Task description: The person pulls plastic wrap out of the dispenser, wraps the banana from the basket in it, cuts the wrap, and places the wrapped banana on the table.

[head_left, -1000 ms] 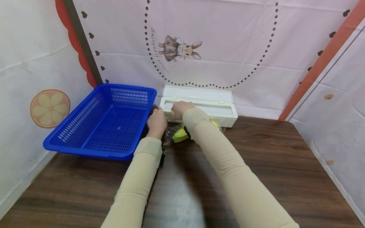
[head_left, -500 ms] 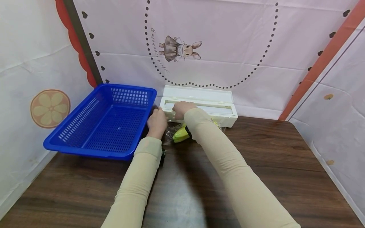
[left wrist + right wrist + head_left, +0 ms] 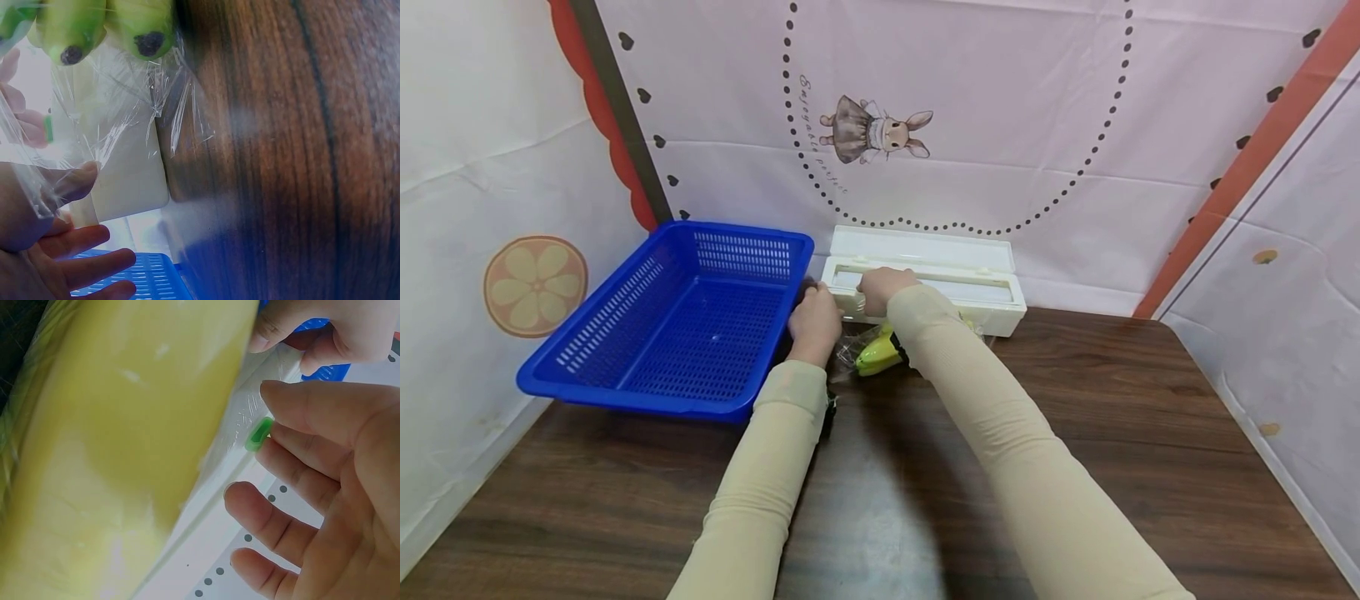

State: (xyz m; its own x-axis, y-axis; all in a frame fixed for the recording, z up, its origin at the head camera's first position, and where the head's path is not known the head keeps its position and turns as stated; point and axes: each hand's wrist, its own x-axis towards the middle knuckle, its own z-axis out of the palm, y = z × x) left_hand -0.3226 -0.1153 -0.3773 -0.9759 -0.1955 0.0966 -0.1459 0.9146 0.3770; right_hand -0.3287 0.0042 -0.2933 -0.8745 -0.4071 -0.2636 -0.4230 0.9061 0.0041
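Fingertips [image 3: 265, 451] of the right hand [image 3: 880, 292] touch a green slider [image 3: 258, 434] on the white box [image 3: 1000, 317]; whether the thumb pinches it too, I cannot tell. Beside it, at the box's left end, the left hand [image 3: 815, 323] seems to grip clear film [image 3: 122, 128] at the thumb tip, its last three fingers stretched straight.

That film is wrapped around the bananas [image 3: 876, 357], which sit just in front of the box, partly under the right forearm [image 3: 1000, 408]. The box stands near the far edge of the bench [image 3: 1120, 417], lid [image 3: 917, 244] raised towards the backdrop [image 3: 1000, 108]. Left of the hands, the blue basket [image 3: 655, 405] takes up the far left corner.

As I judge it, slack film is the main risk: with the left grip loose, it could bunch under the slider and tear raggedly. A hard sideways pull might skid the box, as only the left hand could be steadying it. Tugged film, or the low forearm, could also roll the bananas out of their wrapping.
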